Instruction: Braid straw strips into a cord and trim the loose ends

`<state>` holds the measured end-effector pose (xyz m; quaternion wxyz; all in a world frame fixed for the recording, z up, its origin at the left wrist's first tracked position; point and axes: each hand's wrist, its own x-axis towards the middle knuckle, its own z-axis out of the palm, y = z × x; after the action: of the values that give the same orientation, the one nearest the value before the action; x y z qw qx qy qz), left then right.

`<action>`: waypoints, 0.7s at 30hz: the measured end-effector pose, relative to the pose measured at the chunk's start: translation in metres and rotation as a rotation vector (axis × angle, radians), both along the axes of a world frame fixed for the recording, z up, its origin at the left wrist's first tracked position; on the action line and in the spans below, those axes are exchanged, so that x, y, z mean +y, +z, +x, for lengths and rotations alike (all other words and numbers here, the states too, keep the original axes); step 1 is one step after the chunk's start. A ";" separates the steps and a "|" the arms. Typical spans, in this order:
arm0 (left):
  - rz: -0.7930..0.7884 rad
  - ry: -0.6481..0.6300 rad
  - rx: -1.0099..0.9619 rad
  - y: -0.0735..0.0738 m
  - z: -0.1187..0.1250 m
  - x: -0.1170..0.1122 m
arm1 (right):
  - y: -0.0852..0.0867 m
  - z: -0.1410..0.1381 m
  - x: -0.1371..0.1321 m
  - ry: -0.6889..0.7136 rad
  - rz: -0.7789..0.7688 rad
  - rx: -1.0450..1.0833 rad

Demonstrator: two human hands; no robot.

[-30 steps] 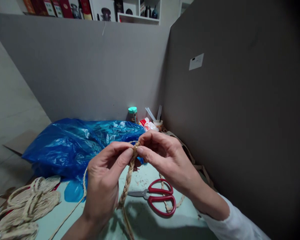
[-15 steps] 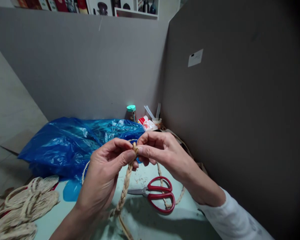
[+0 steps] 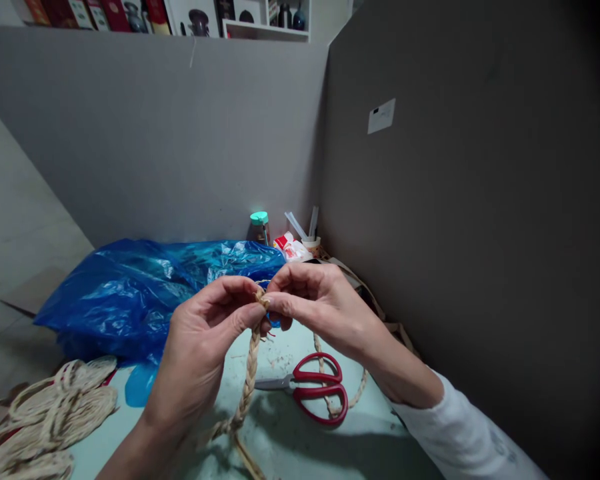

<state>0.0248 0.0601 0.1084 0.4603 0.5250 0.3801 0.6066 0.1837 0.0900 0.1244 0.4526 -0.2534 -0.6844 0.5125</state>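
A straw-coloured braided cord (image 3: 250, 367) hangs down from my fingertips over the table. My left hand (image 3: 205, 333) pinches the cord near its upper end between thumb and forefinger. Close against it, my right hand (image 3: 315, 297) pinches the same end from the right; the fingertips of both hands nearly meet there. Lower down, the braid splits, with loose strands running toward the bottom edge. Red-handled scissors (image 3: 320, 387) lie on the table below my right hand, blades pointing left. Thinner braid runs under and beside them.
A blue plastic bag (image 3: 125, 287) bulges across the back left. Bundles of braided cord (image 3: 55, 407) lie at the left on the pale green table (image 3: 360, 460). A jar with a turquoise lid (image 3: 259, 227) and a cup (image 3: 311, 247) stand near the wall corner.
Both hands and the pinched cord end have shifted slightly left in view. The cord's tip is bent over more between the fingertips.
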 end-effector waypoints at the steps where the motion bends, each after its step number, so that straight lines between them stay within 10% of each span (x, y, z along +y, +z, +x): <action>1: -0.015 -0.008 -0.018 0.001 0.000 -0.001 | -0.001 -0.001 0.000 0.004 -0.005 0.028; 11: -0.127 0.024 -0.254 0.006 0.003 -0.001 | -0.011 -0.012 -0.001 -0.058 0.172 0.053; 21: -0.086 0.174 -0.239 0.005 0.006 -0.005 | -0.026 -0.017 0.000 -0.367 0.969 -0.215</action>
<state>0.0308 0.0555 0.1131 0.4701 0.3937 0.3923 0.6856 0.1670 0.0901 0.0979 0.5273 -0.1821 -0.8297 0.0209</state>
